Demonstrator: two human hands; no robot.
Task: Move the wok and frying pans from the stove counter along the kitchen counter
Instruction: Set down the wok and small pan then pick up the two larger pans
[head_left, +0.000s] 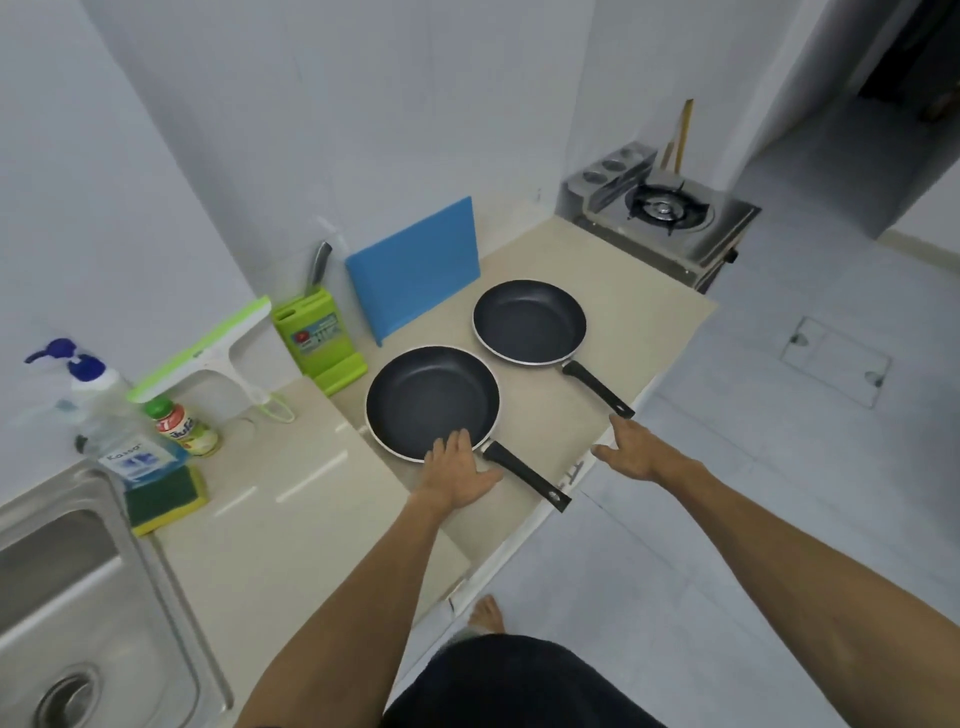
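Two black frying pans lie on the beige counter (623, 291), handles pointing toward the front edge. The nearer pan (431, 402) is at the middle; the farther pan (529, 321) lies behind it to the right. My left hand (457, 467) rests flat, fingers spread, against the near rim of the nearer pan, beside its handle (527, 475). My right hand (636, 449) hovers open at the counter's front edge, just below the tip of the farther pan's handle (597, 387). No wok is in view. The gas stove (670, 210) at the far end is bare.
A blue cutting board (415, 267) leans on the wall behind the pans, beside a green knife block (317, 338). A squeegee (202, 348), soap bottle (111, 415), small jar (182, 423) and sponge (163, 501) stand by the steel sink (62, 597) at left. Tiled floor lies right.
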